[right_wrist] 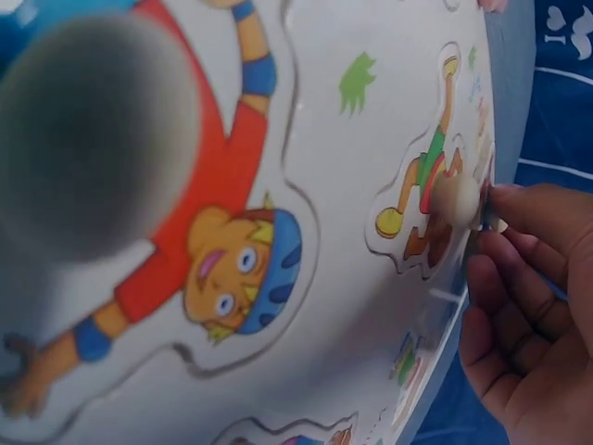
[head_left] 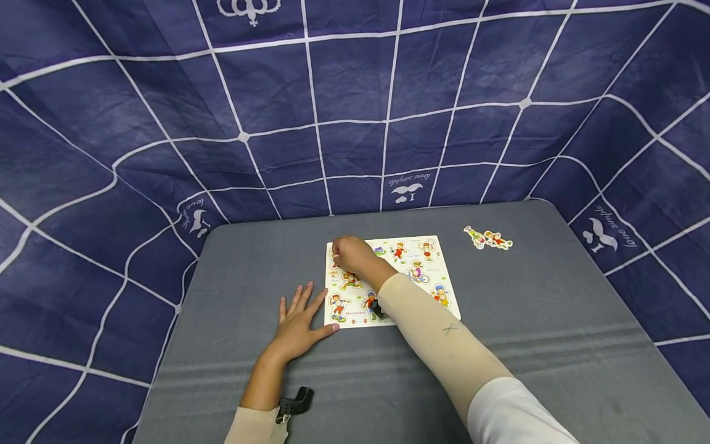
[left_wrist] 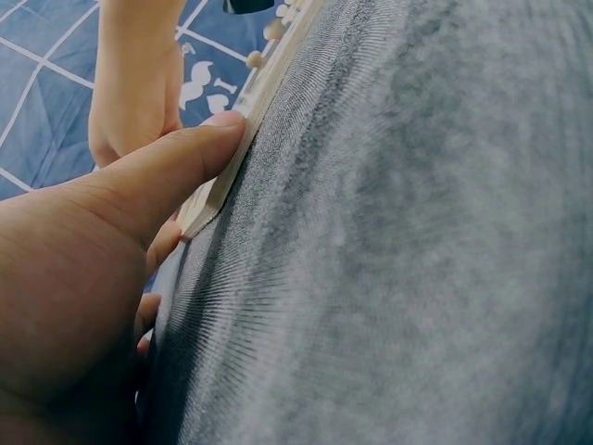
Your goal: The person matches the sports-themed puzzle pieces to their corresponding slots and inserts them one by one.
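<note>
A white puzzle board (head_left: pixel 444 271) with cartoon sports figures lies in the middle of the grey table (head_left: pixel 554 308). My right hand (head_left: pixel 352 254) reaches across it to its far left corner. There its fingers (right_wrist: pixel 519 218) pinch the small wooden peg (right_wrist: pixel 456 199) of a running-figure piece (right_wrist: pixel 417 209) that sits in the board (right_wrist: pixel 371 139). My left hand (head_left: pixel 296 324) lies flat on the table to the left of the board, fingers spread. Its thumb (left_wrist: pixel 157 171) presses against the board's near left edge (left_wrist: pixel 232 167).
Two loose figure pieces (head_left: pixel 488 238) lie on the table at the far right of the board. A piece of a child in a blue helmet (right_wrist: pixel 232 269) with a large blurred peg (right_wrist: pixel 97 139) fills the right wrist view. Dark blue grid-patterned cloth (head_left: pixel 355 111) walls in the table.
</note>
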Motion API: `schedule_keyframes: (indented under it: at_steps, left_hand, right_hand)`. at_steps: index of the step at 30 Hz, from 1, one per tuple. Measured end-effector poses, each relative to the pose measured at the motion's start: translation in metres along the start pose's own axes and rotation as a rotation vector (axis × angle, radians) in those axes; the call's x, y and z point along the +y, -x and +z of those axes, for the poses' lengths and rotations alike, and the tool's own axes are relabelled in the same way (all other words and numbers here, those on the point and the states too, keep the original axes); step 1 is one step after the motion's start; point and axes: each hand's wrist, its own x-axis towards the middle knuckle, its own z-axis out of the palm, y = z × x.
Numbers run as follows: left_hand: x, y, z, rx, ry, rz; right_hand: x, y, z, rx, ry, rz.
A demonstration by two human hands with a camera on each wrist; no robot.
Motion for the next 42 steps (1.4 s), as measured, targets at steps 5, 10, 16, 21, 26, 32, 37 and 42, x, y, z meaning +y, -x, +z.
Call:
schedule_keyframes:
  at_steps: [5, 10, 16, 21, 26, 32, 37, 42]
  left_hand:
    - [0.000, 0.002, 0.001, 0.028, 0.015, 0.023]
    - [-0.001, 0.000, 0.000, -0.002, -0.002, -0.001]
    - [0.001, -0.001, -0.002, -0.037, -0.005, -0.027]
    - [0.000, -0.001, 0.000, -0.024, -0.017, -0.021]
    - [0.000, -0.002, 0.000, -0.030, -0.012, -0.024]
    - [0.001, -0.001, -0.001, -0.040, -0.013, -0.028]
    - [0.001, -0.001, -0.001, -0.027, -0.018, -0.027]
    - [0.002, -0.001, -0.002, -0.047, -0.016, -0.034]
  right_hand:
    - [-0.002, -0.002, 0.003, -0.001, 0.022, 0.003]
    - [-0.005, -0.002, 0.003, 0.001, 0.036, -0.005]
    - [-0.006, 0.001, 0.003, -0.011, 0.048, 0.009]
    - [-0.007, 0.002, 0.002, -0.012, 0.039, 0.027]
    - [-0.005, 0.005, 0.000, 0.011, -0.004, 0.040]
    - [0.000, 0.013, -0.005, 0.018, -0.132, 0.053]
    - [0.005, 0.021, -0.012, 0.030, -0.163, 0.033]
    - [0.011, 0.030, -0.023, 0.066, -0.205, 0.051]
